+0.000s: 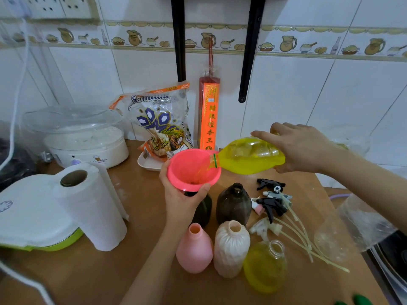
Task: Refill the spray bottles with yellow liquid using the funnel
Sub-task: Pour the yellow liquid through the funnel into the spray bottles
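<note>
Yellow liquid runs from a tilted bottle [248,158], gripped by the right hand [306,148], into the pink funnel [193,170]; left hand [182,194] fingers curl round the funnel's rim.

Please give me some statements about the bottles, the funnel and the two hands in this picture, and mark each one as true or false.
1. The left hand holds the pink funnel over a dark bottle. True.
2. The right hand tilts a bottle of yellow liquid with its mouth at the funnel. True.
3. The spray heads are screwed onto the bottles. False: they lie loose on the table, right of the bottles.
4. The clear bottle at the front is empty. False: it already contains yellow liquid.
5. The pink bottle stands upright with its neck open. True.
</note>
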